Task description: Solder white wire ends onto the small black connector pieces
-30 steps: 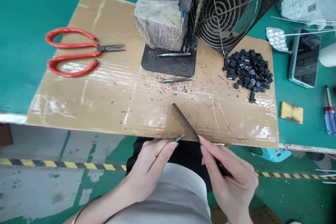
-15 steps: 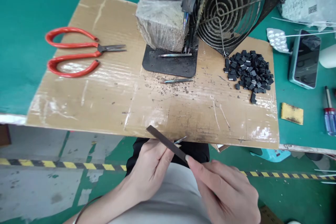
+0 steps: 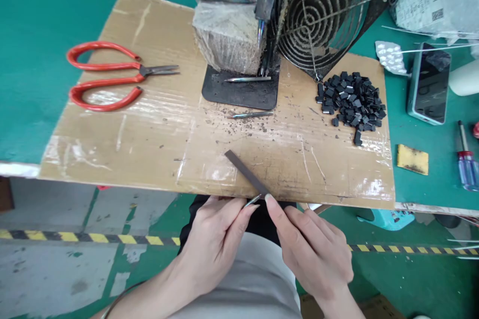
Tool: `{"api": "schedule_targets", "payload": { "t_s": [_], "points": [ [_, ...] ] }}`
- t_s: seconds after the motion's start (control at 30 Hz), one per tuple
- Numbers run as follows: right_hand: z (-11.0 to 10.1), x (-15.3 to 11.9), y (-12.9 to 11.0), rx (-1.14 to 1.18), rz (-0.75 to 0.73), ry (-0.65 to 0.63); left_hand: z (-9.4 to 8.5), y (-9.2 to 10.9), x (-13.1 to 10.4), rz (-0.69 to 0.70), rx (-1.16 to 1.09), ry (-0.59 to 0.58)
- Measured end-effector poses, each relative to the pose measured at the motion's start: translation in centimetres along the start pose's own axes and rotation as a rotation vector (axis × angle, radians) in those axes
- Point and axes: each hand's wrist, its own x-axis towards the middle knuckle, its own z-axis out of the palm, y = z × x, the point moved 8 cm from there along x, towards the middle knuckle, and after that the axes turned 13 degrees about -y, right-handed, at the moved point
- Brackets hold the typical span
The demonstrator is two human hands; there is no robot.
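Observation:
My left hand (image 3: 213,239) pinches a thin, pointed metal soldering tip (image 3: 252,201) between thumb and fingers, its point sticking out to the upper right. My right hand (image 3: 314,244) is closed on one end of a flat dark file (image 3: 245,172), the thumb along it. The file slants up and left over the edge of the cardboard (image 3: 149,159). Its lower part lies at the tip's point; whether they touch I cannot tell. Similar loose tips lie on a black plate (image 3: 239,94), on the cardboard and on a wrapped block (image 3: 228,35).
Red-handled scissors (image 3: 123,75) lie at the left. A dirty round fan guard (image 3: 309,20) stands at the back, beside a heap of small black parts (image 3: 354,99). Farther right are a phone-like device (image 3: 428,84), a yellow sponge (image 3: 412,159) and a screwdriver (image 3: 467,159).
The file has moved up and slightly right, away from my left hand's fingers, with my right hand moving up and left. My left hand still holds the soldering tip.

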Motion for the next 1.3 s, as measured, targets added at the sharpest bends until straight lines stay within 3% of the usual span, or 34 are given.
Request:
{"api": "schedule_targets", "payload": {
  "t_s": [0.2,0.4,1.3],
  "points": [
    [-0.8,-1.0,0.0,-0.023,0.072,0.037,-0.3,1.1,0.3,0.065,0.191,0.029],
    [-0.2,-0.5,-0.2,0.005,0.031,-0.001,-0.2,1.8,0.1,0.109,0.424,0.064],
    [-0.7,-1.0,-0.1,-0.022,0.058,0.049,-0.1,1.9,-0.1,0.11,0.419,0.07]
  ]
}}
